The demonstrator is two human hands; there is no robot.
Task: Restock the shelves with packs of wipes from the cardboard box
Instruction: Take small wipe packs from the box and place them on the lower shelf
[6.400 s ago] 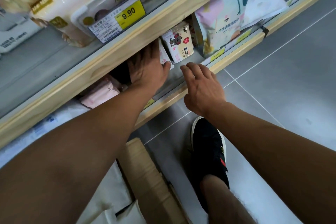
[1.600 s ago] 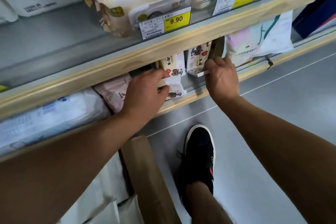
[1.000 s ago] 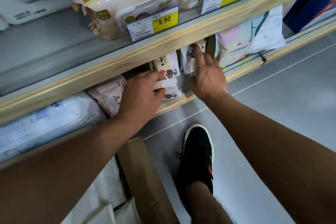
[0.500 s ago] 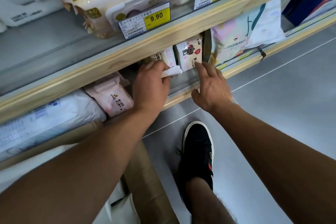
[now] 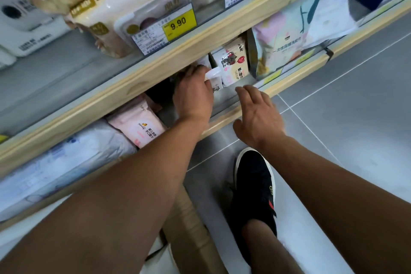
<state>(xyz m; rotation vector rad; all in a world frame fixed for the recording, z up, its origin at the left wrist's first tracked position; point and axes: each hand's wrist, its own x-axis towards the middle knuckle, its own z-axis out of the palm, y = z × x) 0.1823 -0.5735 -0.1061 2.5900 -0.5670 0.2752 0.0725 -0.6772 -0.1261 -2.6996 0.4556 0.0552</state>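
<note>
Here the left hand [image 5: 193, 93] pinches a wipes pack [image 5: 214, 78] (right hand [image 5: 258, 115] spread, just beside).

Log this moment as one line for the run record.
left hand: holds small white wipes pack on lower wooden shelf | right hand: open, off the packs | upright cartoon-dog wipes pack: shelved

place: retail shop | evidence: wooden-edged shelves [image 5: 169, 55] stocked with packaged goods | yellow price tags [image 5: 179, 24] reading 9.90 and 5.00 | grey tiled floor [image 5: 355, 100], right
</note>
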